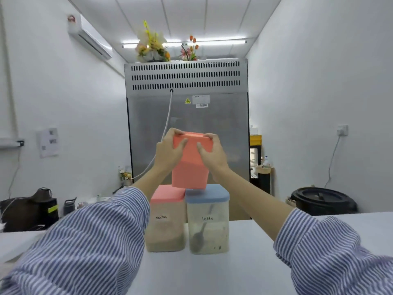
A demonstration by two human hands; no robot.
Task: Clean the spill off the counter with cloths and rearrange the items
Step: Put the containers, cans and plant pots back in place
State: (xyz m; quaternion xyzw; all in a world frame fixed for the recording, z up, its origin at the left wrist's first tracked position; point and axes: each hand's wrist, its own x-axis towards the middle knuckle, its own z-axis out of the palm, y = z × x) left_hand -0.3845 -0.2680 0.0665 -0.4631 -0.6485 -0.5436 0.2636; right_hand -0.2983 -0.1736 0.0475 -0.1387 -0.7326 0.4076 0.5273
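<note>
**Third canister held over the pair on the worktop**

Nearest the camera lay the pale, smooth white worktop (212,273), matt and hard-looking, crossed by two forearms in blue-and-white striped cloth sleeves (89,241). No spill or cloth showed on the part in view.

On it stood two clear, square plastic canisters side by side, about touching. The left one, with a salmon-pink lid and "mocha" written on it (165,222), held tan powder low down. The right one, with a grey-blue lid and "latte" written on it (208,224), held pale powder and what looked like a spoon. Their walls looked rigid and slick, the lids flat and matt.

Just above them, tilted towards the camera, was the salmon-pink square canister (190,165). The left hand (170,150) grasped its left upper edge with fingers curled over the top; the right hand (212,152) grasped the right upper edge the same way. Its base hung at, perhaps touching, the seam between the two lids; contact could not be told.

It was probably stiff, light to middling in weight, and smooth enough to slip, so a two-sided hold near the corners suited it. The two lids would likely make a narrow, uneven seat.

Beyond stood a brushed-steel appliance cabinet (187,128) with vent slots, artificial flowers (152,43) on top.
</note>
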